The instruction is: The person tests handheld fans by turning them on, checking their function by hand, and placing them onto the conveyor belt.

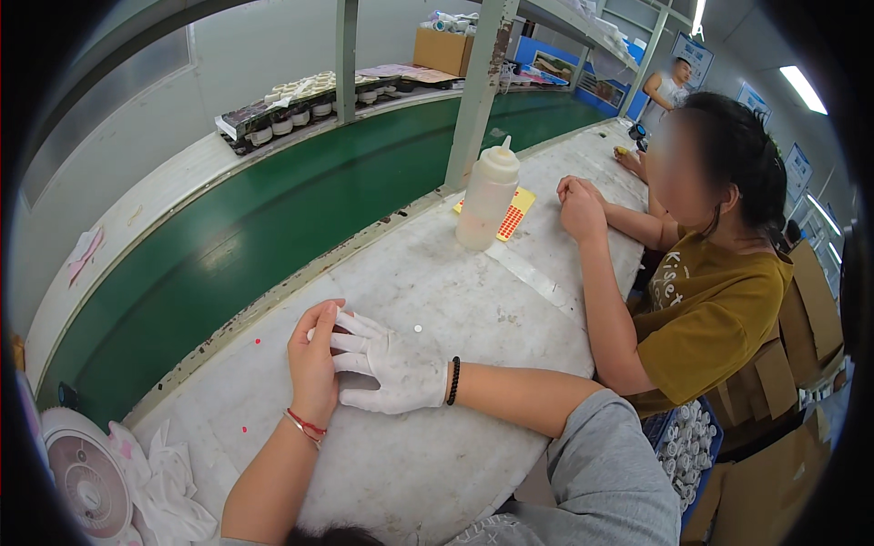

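My right hand wears a white glove, and its fingers are spread apart with nothing in them. A dark beaded bracelet circles that wrist. My bare left hand meets the gloved fingertips, its thumb pressed over the end of one glove finger. Most of the left fingers are hidden behind the hand and the glove. Both hands are above the pale worktable. A small white disc lies just beyond the glove. Two tiny red dots show on the table to the left.
A squeeze bottle stands on a yellow card with red stickers. Beyond runs a green conveyor belt, with a metal post at its edge. A small fan is at lower left. At right a co-worker sits with hands together.
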`<state>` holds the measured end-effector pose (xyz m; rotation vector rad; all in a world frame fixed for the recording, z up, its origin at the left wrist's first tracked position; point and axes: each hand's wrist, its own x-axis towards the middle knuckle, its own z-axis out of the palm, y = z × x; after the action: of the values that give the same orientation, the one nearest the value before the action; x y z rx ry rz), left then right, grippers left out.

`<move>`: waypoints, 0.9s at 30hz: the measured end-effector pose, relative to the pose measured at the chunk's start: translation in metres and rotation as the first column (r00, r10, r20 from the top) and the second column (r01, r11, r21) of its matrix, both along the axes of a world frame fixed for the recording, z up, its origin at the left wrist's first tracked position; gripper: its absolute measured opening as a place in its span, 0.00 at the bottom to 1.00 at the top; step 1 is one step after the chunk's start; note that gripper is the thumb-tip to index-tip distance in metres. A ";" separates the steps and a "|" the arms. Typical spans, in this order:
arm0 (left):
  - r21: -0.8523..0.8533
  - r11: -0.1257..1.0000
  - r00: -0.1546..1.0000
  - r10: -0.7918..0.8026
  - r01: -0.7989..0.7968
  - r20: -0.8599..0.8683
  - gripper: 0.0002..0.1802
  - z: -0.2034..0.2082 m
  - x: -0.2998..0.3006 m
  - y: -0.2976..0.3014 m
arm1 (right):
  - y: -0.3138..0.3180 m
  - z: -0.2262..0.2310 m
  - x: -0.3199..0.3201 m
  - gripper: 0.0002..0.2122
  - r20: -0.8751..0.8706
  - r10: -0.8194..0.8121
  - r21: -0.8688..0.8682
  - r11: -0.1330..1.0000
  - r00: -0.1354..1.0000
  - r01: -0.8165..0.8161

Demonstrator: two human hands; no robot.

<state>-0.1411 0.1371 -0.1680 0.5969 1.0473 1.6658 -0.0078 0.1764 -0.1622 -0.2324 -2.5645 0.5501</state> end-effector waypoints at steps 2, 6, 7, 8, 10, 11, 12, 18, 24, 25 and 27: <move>0.014 1.000 1.000 -0.003 0.004 -0.030 0.11 -0.001 -0.003 0.001 | 0.000 -0.002 -0.002 0.21 -0.028 -0.012 0.024 1.000 1.000 0.013; 0.009 1.000 0.998 -0.018 0.019 -0.054 0.12 0.004 -0.007 -0.002 | -0.003 0.004 -0.003 0.21 -0.030 -0.019 0.027 0.999 0.999 0.020; 0.020 0.999 0.998 -0.026 0.027 -0.065 0.12 0.003 -0.007 -0.002 | -0.002 0.003 -0.004 0.22 -0.031 -0.032 0.049 0.998 0.999 0.034; 0.030 0.999 0.996 -0.032 0.034 -0.078 0.13 0.001 -0.007 -0.001 | -0.002 0.002 -0.004 0.22 -0.033 -0.043 0.071 0.996 0.999 0.045; 0.026 0.999 0.998 -0.029 0.031 -0.061 0.13 0.001 -0.005 0.001 | 0.000 0.003 -0.003 0.22 0.005 -0.044 0.084 0.996 0.999 0.044; 0.029 0.999 0.998 -0.042 0.043 -0.039 0.13 0.001 -0.004 0.001 | 0.000 0.004 -0.003 0.22 0.047 -0.062 0.105 0.993 0.997 0.057; 0.031 0.999 0.999 -0.040 0.041 -0.025 0.13 0.000 -0.004 0.000 | 0.000 0.003 -0.004 0.21 0.023 -0.070 0.136 0.989 0.997 0.066; 0.047 0.998 0.997 -0.053 0.050 0.060 0.15 0.003 -0.005 -0.003 | -0.004 0.001 -0.005 0.20 0.020 -0.077 0.125 0.989 0.997 0.074; 0.062 0.997 0.998 -0.047 0.045 0.032 0.13 0.004 -0.004 -0.005 | -0.003 0.003 -0.004 0.19 0.024 -0.057 0.097 0.994 0.998 0.055; 0.067 0.997 0.999 -0.044 0.042 0.022 0.13 0.004 -0.004 -0.005 | -0.003 0.004 -0.004 0.19 0.020 -0.046 0.092 0.995 0.999 0.044; 0.063 0.997 0.999 -0.049 0.047 0.020 0.13 0.002 -0.004 -0.003 | -0.002 0.004 -0.004 0.19 0.007 -0.045 0.098 0.994 0.999 0.044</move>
<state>-0.1450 0.1338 -0.1658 0.6382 0.9611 1.6645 -0.0115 0.1746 -0.1583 -0.2580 -2.5807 0.4058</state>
